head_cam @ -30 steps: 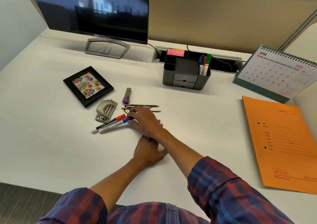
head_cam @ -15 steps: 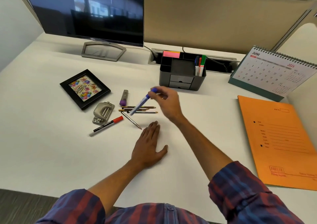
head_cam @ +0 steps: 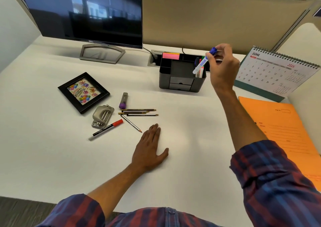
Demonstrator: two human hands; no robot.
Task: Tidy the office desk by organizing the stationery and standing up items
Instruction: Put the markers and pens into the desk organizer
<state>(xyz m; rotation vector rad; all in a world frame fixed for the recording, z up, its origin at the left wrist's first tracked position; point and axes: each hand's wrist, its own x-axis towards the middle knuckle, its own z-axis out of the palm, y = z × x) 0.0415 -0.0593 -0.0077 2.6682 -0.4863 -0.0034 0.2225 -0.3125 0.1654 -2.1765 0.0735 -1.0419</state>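
My right hand (head_cam: 223, 66) holds a blue-capped marker (head_cam: 203, 62) tilted, its lower end over the right pen compartment of the black desk organizer (head_cam: 180, 80), where other markers stand. My left hand (head_cam: 149, 151) lies flat on the white desk, fingers together, holding nothing. On the desk to its left lie a red-capped marker (head_cam: 106, 129), several pencils (head_cam: 139, 112), a purple-tipped grey tool (head_cam: 124, 100), a metal hole punch (head_cam: 102, 116) and a black picture frame (head_cam: 83, 92) lying flat.
A monitor (head_cam: 90, 12) stands at the back left. A desk calendar (head_cam: 276, 71) stands at the right, with an orange folder (head_cam: 284, 134) lying in front of it. A cable port (head_cam: 154, 58) sits behind the organizer, before the partition wall.
My right hand picked the blue marker off the desk beside the red one and carried it up and right to the organizer. The left hand stayed flat.
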